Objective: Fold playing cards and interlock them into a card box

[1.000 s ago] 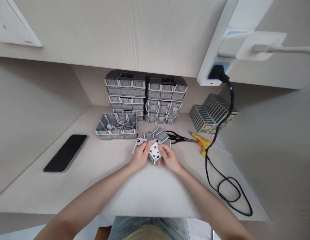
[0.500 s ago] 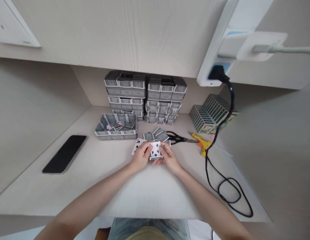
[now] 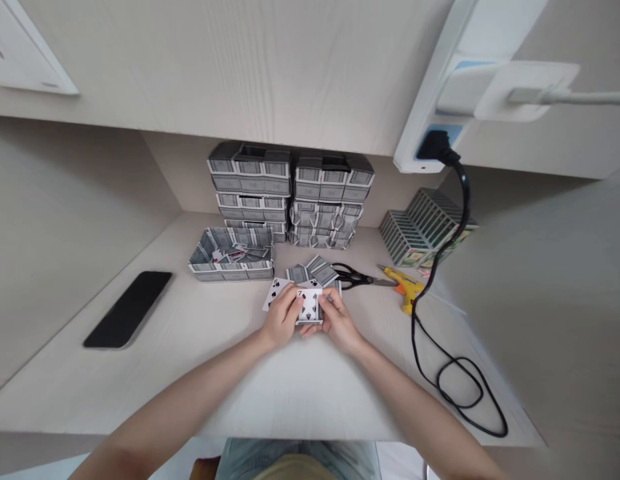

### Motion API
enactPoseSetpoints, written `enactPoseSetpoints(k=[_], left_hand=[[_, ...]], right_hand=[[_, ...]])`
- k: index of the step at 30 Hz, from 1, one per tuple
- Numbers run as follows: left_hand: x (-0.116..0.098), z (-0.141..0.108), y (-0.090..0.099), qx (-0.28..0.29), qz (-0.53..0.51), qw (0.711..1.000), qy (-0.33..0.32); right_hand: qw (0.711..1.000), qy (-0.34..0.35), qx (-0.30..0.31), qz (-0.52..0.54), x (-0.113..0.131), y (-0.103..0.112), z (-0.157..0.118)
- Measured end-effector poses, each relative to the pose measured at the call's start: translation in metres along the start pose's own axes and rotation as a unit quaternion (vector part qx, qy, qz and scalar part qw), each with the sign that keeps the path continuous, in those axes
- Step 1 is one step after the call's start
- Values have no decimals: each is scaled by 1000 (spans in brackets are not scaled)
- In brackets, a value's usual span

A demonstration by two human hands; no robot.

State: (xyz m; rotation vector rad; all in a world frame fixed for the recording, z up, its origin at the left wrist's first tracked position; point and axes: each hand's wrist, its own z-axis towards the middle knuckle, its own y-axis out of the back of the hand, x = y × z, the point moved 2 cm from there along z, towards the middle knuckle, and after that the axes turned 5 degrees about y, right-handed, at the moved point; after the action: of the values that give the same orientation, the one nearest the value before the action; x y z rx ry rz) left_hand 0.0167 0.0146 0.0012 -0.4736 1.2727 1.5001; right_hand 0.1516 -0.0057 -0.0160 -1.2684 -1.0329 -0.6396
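Between my two hands is a playing card (image 3: 309, 307), a seven of spades with its face up and its near edge bent. My left hand (image 3: 281, 315) pinches its left side, thumb on the face. My right hand (image 3: 339, 319) grips the right side, with the thumb on top and fingers underneath. Just beyond lie loose playing cards (image 3: 322, 269), some with patterned grey backs up. A face-up six (image 3: 275, 292) sticks out beside my left hand. Black-handled scissors (image 3: 355, 275) rest right of these cards.
An open box made of cards (image 3: 233, 274) holds loose pieces. Stacked card boxes (image 3: 254, 183) stand behind. A black phone (image 3: 129, 310) lies left. At right are a yellow glue gun (image 3: 405, 285), its looping black cord (image 3: 463, 177) and a striped green-white card structure (image 3: 423, 225).
The seven of spades has come slightly nearer to me and lies flatter between my hands. My fingers have shifted a little along its edges.
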Motion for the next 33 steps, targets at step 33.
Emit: enactPoseSetpoints(k=[33], left_hand=[[2,-9,-9,-22,-12,995,95]], right_hand=[[1000,1,-10,21,1,-2,-3]])
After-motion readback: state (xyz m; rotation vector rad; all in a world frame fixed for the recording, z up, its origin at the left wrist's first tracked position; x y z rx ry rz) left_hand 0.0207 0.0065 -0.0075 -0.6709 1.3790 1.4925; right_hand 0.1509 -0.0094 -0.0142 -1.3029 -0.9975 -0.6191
